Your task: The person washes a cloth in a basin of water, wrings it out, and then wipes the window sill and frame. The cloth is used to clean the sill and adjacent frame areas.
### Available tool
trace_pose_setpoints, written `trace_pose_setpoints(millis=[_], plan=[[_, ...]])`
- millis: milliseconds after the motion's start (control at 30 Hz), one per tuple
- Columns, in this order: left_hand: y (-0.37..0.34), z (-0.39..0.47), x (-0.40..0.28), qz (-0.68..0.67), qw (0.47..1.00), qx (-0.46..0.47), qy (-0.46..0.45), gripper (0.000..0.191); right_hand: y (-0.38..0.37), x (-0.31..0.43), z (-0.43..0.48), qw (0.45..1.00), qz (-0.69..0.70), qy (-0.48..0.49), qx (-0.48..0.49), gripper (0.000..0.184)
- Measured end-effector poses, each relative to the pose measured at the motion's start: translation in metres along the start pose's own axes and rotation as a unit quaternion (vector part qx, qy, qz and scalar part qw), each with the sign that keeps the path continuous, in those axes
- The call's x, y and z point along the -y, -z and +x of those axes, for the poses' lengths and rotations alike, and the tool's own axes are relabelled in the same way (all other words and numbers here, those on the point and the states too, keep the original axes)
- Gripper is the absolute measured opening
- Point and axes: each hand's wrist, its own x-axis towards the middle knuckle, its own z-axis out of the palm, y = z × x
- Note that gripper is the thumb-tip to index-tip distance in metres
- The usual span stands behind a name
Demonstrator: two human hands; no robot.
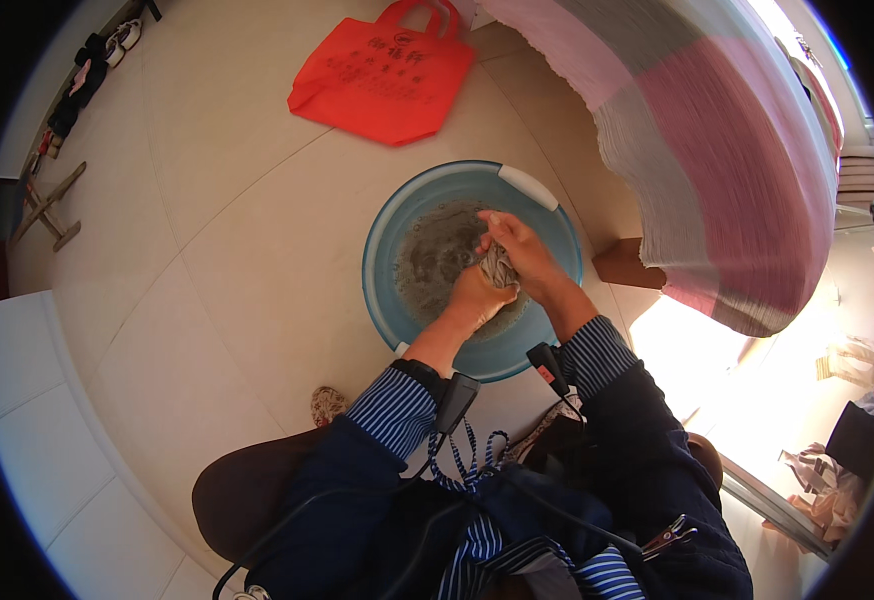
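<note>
A blue plastic basin [377, 247] with white handle grips stands on the tiled floor, holding cloudy, bubbly water [437, 247]. Over the water, my left hand [480, 296] is closed around the lower part of a bunched greyish cloth [498, 268]. My right hand [516, 244] lies against the cloth's upper right side, fingers partly curled and pointing left; part of the cloth is hidden between the hands. Both wrists carry black devices with cables, over striped cuffs.
A red cloth tote bag [384, 82] with writing lies beyond the basin. A pink and grey checked cloth [707, 150] hangs at the right, above a brown block [630, 262]. Shoes [122, 41] and a folding wooden stool [51, 206] are at the far left.
</note>
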Motion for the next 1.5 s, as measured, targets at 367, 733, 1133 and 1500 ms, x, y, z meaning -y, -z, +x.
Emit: trace_pose_setpoints(millis=[367, 733, 1133, 1500], plan=[[-0.015, -0.045, -0.022, -0.540, 0.791, 0.288, 0.003, 0.038, 0.007, 0.027, -0.030, 0.923, 0.276, -0.019, 0.266, 0.049], [-0.018, -0.019, -0.025, -0.379, 0.878, 0.243, 0.161, 0.013, 0.002, 0.041, -0.034, 0.993, -0.016, -0.049, 0.109, 0.022], [-0.059, 0.015, 0.032, -0.045, 0.990, -0.128, -0.041, 0.040, -0.018, -0.005, -0.027, 0.978, -0.083, 0.112, -0.155, 0.017], [-0.019, -0.007, 0.005, 0.195, 0.965, -0.173, -0.017, 0.035, -0.049, -0.014, -0.003, 0.940, 0.036, 0.140, -0.310, 0.018]])
